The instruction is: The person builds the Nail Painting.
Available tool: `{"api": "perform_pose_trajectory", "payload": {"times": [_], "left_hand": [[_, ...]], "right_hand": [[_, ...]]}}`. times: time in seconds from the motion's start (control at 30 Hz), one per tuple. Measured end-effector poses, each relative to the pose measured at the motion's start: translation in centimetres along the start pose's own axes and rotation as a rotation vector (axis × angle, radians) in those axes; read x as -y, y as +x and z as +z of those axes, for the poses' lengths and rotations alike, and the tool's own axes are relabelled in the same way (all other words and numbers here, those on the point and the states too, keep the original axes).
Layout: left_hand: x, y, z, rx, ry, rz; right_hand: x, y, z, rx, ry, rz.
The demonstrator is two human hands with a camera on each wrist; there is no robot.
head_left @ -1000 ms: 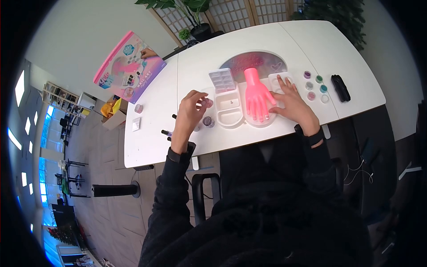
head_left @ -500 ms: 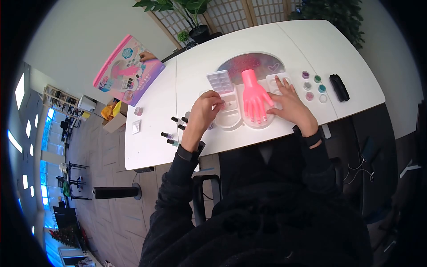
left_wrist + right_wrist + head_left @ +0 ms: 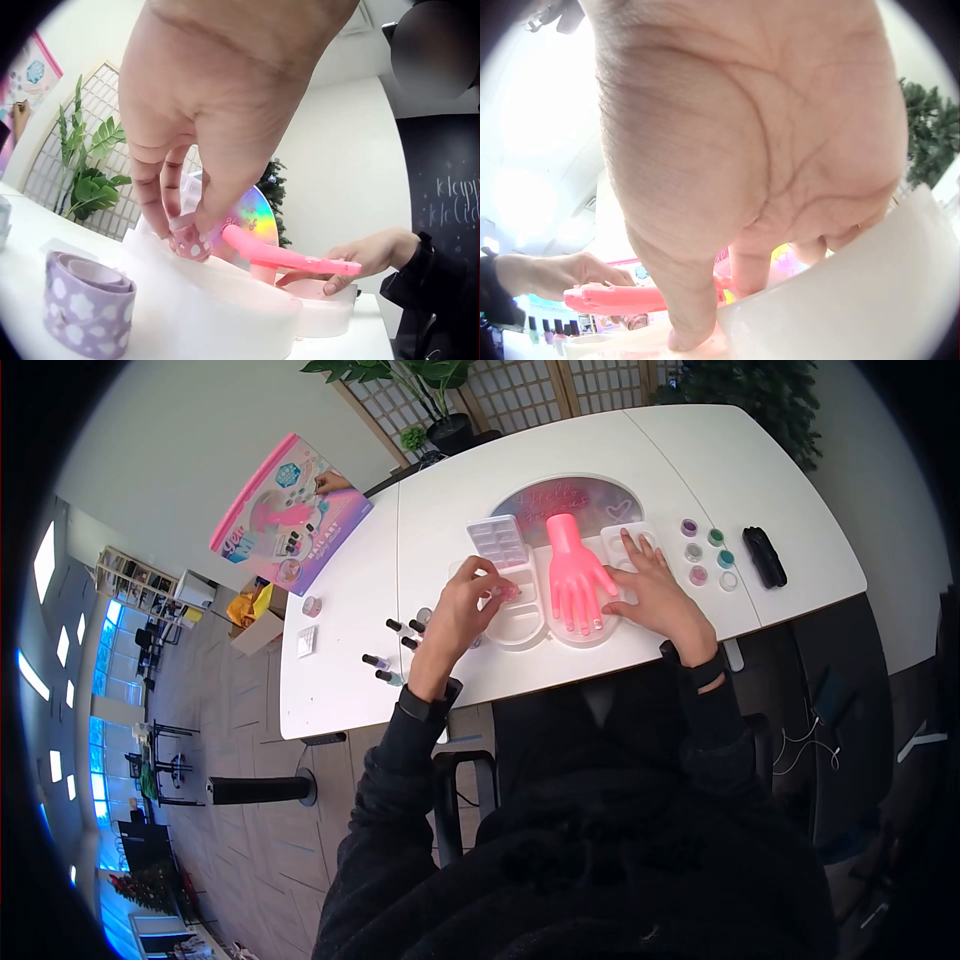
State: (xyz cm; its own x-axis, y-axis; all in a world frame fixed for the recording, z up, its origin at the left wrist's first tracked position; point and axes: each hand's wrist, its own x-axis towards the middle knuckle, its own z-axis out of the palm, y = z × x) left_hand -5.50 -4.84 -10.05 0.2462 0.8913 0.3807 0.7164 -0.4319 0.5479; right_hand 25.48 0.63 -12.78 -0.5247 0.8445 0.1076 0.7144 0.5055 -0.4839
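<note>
My left hand pinches a small pink roll with white spots between thumb and fingers. It holds the roll over the upper left compartment of a white tray. A purple roll with white cloud shapes stands on the table beside the tray. My right hand rests with spread, fairly straight fingers on the tray's right part. Between my hands, a pink model hand rises from the tray, fingers toward me. A lidded-looking clear box with small cells leans open at the tray's back left.
Several nail polish bottles stand left of my left hand. Small glitter pots form two rows at the right, beside a black case. A shiny half-round panel stands behind the tray. A large pink box sits at the table's far left.
My left hand has moved right with the pink roll, from beside the tray to over its left compartment, uncovering the polish bottles. My right hand has stayed on the tray.
</note>
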Motion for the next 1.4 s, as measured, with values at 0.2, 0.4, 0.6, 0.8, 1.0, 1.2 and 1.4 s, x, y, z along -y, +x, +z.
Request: {"api": "perform_pose_trajectory", "payload": {"times": [0.2, 0.4, 0.6, 0.8, 1.0, 1.2, 1.4], "left_hand": [[-0.8, -0.2, 0.1, -0.027, 0.449, 0.102], [-0.4, -0.4, 0.1, -0.056, 0.528, 0.023], [-1.6, -0.4, 0.0, -0.123, 0.630, 0.003], [-2.5, -1.0, -3.1, -0.035, 0.274, -0.319], [-0.5, -5.0, -3.3, 0.201, 0.487, -0.162], [0.9, -4.6, -2.8, 0.202, 0.404, -0.201], [-3.5, -0.7, -3.4, -0.063, -0.045, -0.153]], "right_hand": [[-0.1, 0.0, 0.1, 0.002, -0.004, -0.001], [0.1, 0.0, 0.0, 0.006, -0.012, 0.001], [0.0, -0.1, 0.0, 0.007, -0.017, -0.001], [-0.1, -0.1, 0.0, 0.000, -0.020, -0.009], [-0.3, 0.1, 0.4, -0.009, -0.022, -0.017], [-0.1, 0.0, 0.1, -0.005, -0.022, -0.012], [-0.7, 0.2, 0.8, -0.025, -0.010, -0.021]]}}
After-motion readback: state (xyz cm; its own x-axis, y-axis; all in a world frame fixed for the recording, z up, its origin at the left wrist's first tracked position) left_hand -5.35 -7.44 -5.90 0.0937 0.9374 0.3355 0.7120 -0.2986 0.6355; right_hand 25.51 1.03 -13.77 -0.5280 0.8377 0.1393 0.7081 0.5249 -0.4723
